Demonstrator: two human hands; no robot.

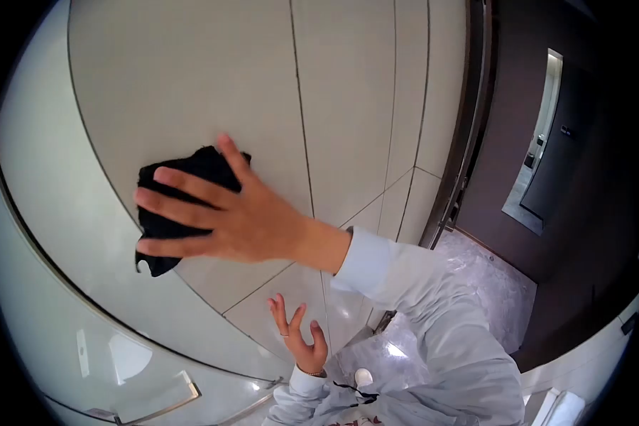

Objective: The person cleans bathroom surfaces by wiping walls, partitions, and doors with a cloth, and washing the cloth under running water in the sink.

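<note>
My right hand (245, 220) reaches across to the left and holds a black cloth (174, 227) pressed against the beige tiled wall (213, 78). Its fingers are spread over the cloth, with the cloth's edges sticking out above and below them. The thumb cannot be made out for certain. Lower down, near my body, my left hand (307, 348) is raised with its fingers apart and nothing in it. A ring sits on one of its fingers and a thin bracelet circles the wrist.
A dark door or panel (504, 156) with a long mirror-like strip (536, 142) stands on the right. Clear plastic sheeting (490, 284) covers the floor beside it. At lower left are a glossy pale surface (85, 298) and a metal handle (174, 405). Something white and folded (566, 410) lies at bottom right.
</note>
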